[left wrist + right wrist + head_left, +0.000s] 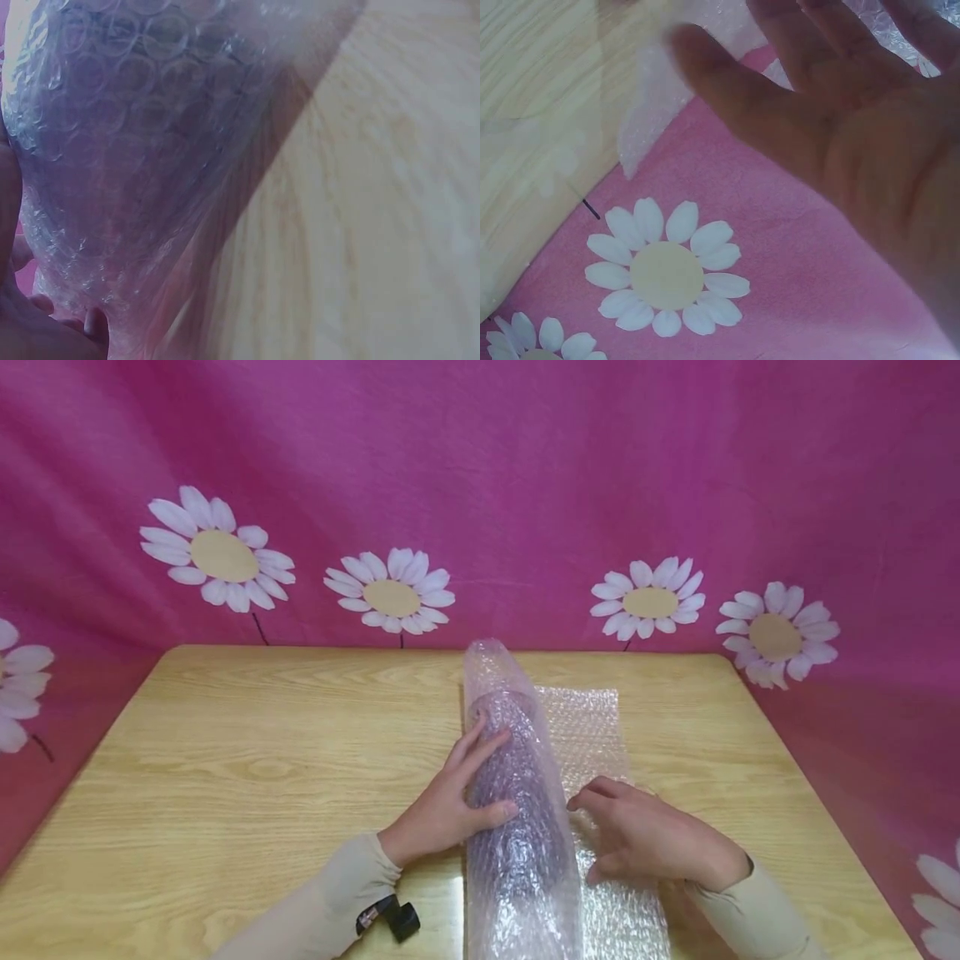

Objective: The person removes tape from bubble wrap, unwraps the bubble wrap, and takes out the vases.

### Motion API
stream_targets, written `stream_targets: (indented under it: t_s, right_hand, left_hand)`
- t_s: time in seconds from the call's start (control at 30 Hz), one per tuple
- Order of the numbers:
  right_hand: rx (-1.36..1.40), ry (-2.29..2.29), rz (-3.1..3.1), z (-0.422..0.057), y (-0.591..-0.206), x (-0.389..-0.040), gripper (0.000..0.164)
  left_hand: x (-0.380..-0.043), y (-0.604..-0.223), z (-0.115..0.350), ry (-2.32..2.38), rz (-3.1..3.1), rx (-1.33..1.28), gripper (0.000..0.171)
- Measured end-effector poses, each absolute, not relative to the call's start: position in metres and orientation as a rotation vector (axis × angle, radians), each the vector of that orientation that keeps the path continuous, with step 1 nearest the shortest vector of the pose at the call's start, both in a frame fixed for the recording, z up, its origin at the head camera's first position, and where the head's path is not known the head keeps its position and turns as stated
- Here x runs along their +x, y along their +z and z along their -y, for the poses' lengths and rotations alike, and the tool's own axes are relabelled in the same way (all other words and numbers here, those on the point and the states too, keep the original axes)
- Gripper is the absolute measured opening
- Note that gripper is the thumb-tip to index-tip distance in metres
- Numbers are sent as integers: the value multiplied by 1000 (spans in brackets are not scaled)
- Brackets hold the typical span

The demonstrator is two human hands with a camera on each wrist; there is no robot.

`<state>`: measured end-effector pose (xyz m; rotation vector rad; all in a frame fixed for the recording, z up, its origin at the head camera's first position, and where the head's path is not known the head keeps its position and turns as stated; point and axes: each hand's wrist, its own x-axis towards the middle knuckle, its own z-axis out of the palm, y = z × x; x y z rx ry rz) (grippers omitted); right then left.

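As the head view looks down: a bubble-wrapped bundle [521, 852] lies lengthwise on the wooden table [262, 760], a dark shape [528, 777] showing through it, a flat sheet [588, 727] of bubble wrap out to its right.
Left hand [446, 802]: spread wide, fairly straight fingers and thumb resting on the bundle's left side and top.
Right hand [645, 835]: partly open, fingers loosely bent over the flat sheet, just beside the bundle; whether the fingertips touch either, I cannot tell.
Left wrist view: bubbles close up over the dark shape, fingers at the lower left.
Right wrist view: blurred thumb well apart from the fingers, their tips cut off; pink cloth [802, 285] with white flowers [667, 276] beyond the table.
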<state>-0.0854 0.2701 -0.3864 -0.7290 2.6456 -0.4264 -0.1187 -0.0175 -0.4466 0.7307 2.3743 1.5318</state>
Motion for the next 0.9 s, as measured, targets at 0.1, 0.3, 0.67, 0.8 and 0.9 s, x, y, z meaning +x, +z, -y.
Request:
stream_targets:
  t_s: [0.1,0.3,0.67,0.8,0.9]
  right_hand:
    - [-746,-418,-2634,-271,-388,-86,74]
    - [-755,-378,-2643,-272,-392,-83,75]
    - [-758,-370,-2677,-271,-398,-86,67]
    - [-741,-358,-2670,-271,-400,-87,64]
    - [-780,-351,-2688,-271,-401,-88,60]
  left_hand:
    - [-117,-446,18,1543,-2366,727,91]
    - [-117,-445,17,1533,-2367,751,94]
    - [-118,-445,18,1538,-2352,753,94]
    - [-118,-446,19,1541,-2349,753,94]
    - [-118,-445,19,1538,-2351,749,93]
